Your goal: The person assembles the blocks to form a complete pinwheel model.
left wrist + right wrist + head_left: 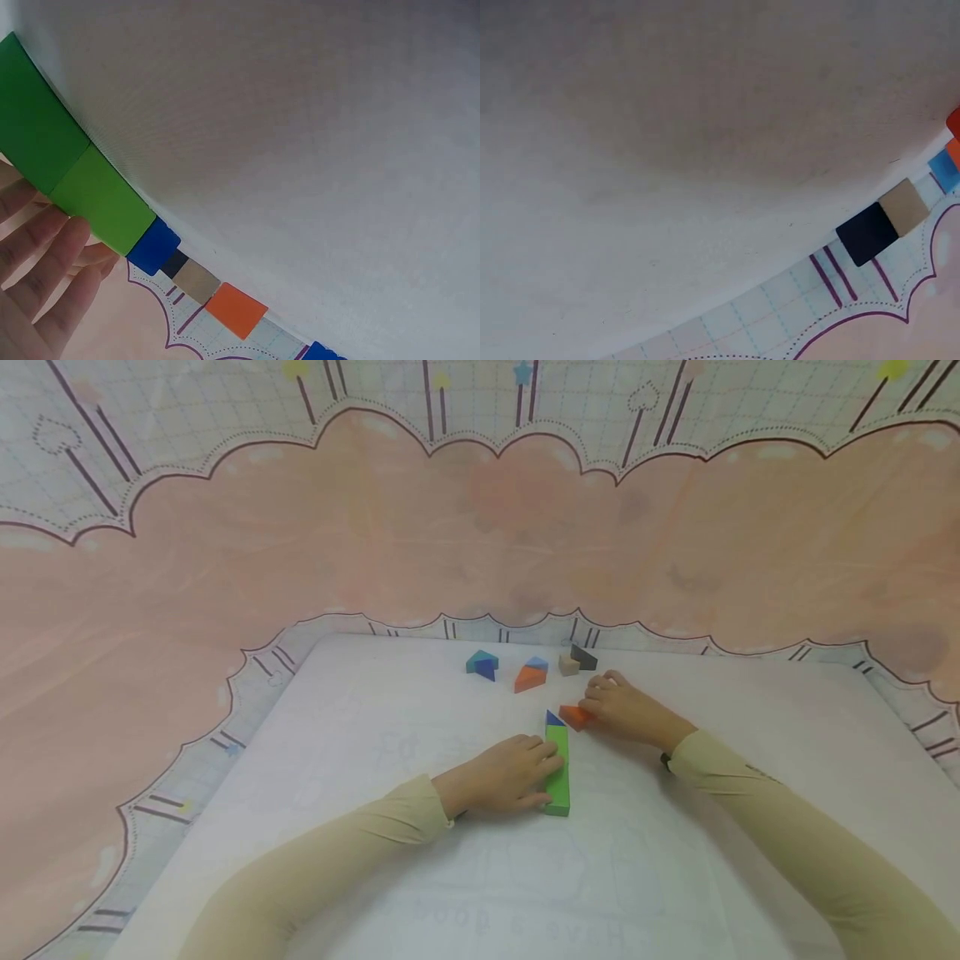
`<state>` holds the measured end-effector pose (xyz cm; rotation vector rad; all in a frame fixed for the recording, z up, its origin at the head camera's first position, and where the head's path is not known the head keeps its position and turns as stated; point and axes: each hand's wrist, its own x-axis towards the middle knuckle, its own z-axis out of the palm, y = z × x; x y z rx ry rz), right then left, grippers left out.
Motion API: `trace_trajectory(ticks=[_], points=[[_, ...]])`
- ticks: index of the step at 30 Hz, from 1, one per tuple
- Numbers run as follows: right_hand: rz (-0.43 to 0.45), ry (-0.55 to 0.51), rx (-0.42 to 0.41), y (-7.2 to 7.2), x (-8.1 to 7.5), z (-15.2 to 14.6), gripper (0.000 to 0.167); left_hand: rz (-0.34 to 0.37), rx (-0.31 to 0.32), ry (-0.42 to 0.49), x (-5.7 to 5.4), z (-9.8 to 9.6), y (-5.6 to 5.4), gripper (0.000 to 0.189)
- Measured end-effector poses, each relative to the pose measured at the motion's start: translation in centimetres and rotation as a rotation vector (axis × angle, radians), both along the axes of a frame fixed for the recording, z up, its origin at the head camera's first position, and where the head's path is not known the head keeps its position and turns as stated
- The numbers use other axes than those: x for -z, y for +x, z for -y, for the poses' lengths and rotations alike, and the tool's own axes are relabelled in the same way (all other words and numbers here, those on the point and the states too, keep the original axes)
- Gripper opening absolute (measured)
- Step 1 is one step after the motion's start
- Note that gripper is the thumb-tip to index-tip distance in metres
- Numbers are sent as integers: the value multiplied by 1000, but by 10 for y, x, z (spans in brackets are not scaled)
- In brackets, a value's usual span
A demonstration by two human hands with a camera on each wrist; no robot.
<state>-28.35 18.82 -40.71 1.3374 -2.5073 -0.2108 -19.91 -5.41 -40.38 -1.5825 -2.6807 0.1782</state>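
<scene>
Two green blocks, one darker (45, 120) and one lighter (105, 199), lie end to end in a row on the white table. A small blue triangular block (553, 719) sits at the far end of the row. My left hand (506, 775) rests against the row from the left, its fingers extended along the green side. Just right of the blue block, my right hand (628, 708) pinches an orange-red block (573, 717) low over the table. The right wrist view leaves that hand out and catches only a sliver of red block at its right edge.
Farther back stand a teal block (476, 660) with a dark blue one (486, 670), an orange block (530, 678) with a light blue one (537, 663), and a beige block (568, 665) beside a black one (584, 657). A patterned curtain (480, 535) hangs behind the table.
</scene>
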Motion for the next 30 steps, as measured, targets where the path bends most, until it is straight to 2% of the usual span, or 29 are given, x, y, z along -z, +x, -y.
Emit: trace_trajectory(ticks=[9,21,30], points=[[64,16,24,3,-2,3,20,0,-9,-9,0,0,0,48],[32,10,-26,0,0,3,20,-3,-6,-8,0,0,1,48],[79,21,-25,0,-4,7,22,-7,1,0,-2,-1,1,47]])
